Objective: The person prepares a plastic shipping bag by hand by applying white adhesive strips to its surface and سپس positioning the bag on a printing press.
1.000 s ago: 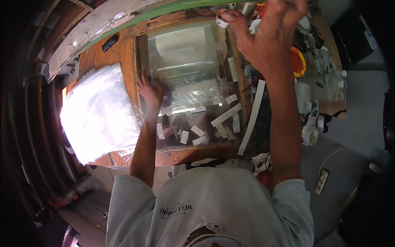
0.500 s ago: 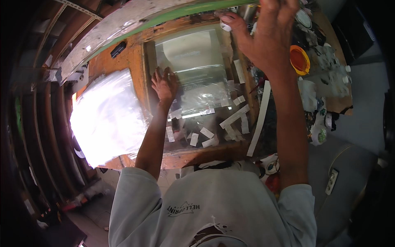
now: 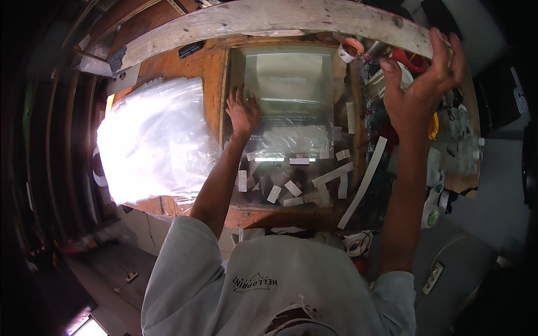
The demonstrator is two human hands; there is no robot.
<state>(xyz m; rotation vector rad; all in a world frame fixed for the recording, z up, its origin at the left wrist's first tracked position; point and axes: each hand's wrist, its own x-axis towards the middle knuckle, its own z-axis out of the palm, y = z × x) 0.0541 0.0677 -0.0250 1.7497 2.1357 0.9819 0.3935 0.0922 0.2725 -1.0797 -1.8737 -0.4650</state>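
Observation:
My left hand lies with spread fingers on the left edge of a clear printed plastic bag. The bag rests on a flat, glassy work surface set into the wooden table. At the far side, a long pale wooden beam spans the table in a curve. Up at the beam's right end is my right hand, thumb and fingers wide apart. Its fingertips overlap the beam end; whether they touch it I cannot tell. Several short strips of white tape are stuck around the bag's near end.
A bright stack of clear plastic bags covers the table's left part. On the right lie a long white strip, a tape roll, bottles and dark-stained clutter. A black object sits near the far left.
The beam's pale face has turned into view where its green edge showed. My right hand has moved right and slightly nearer. My left hand stays on the bag while the view has shifted.

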